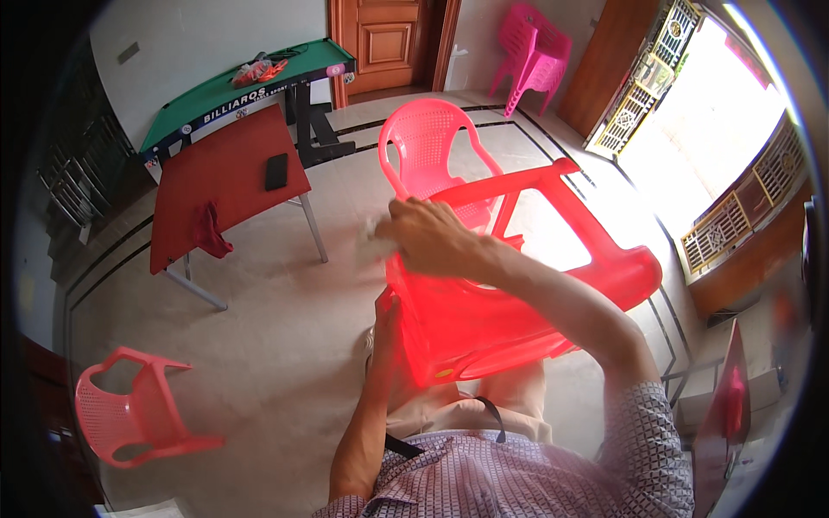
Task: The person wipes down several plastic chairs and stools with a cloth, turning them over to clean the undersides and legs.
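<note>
A red plastic chair (466,324) is held tilted in front of my body, above my lap. My left hand (387,317) grips its left edge from below. Across the chair's upper left edge reaches my right hand (427,236), its fingers closed on a pale cloth (375,245). Motion blurs the cloth, and the hand hides part of it. Just beyond stands a pinkish-red plastic armchair (424,146) with a perforated back, its lower part covered by the held chair.
A red table (220,175) at left carries a black phone (276,172) and a dark red cloth (210,233). Behind it is a green billiard table (214,97). Another red chair (139,411) is at lower left. Stacked pink chairs (534,58) stand near the open doorway (712,123).
</note>
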`<action>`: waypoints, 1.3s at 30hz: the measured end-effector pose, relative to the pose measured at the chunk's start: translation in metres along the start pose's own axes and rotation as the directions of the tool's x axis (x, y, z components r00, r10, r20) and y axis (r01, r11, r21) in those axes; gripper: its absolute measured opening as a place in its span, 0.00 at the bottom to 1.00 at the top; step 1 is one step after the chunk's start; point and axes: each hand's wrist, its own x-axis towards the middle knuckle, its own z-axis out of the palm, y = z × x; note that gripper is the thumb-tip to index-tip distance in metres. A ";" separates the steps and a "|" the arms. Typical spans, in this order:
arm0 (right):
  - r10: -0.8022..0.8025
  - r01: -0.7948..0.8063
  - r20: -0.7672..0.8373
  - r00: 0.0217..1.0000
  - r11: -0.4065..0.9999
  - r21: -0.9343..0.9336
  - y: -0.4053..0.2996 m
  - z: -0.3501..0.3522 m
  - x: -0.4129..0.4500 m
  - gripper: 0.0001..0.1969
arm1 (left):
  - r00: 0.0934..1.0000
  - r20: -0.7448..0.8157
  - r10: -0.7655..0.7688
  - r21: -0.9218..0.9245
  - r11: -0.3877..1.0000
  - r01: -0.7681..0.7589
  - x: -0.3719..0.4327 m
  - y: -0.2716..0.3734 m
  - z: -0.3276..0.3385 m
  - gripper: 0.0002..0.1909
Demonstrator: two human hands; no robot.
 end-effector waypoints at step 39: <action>0.227 -0.287 -0.246 0.942 0.927 -0.243 0.016 -0.095 -0.233 0.23 | 0.983 0.115 0.143 0.352 0.919 -0.175 0.004 0.005 -0.018 0.30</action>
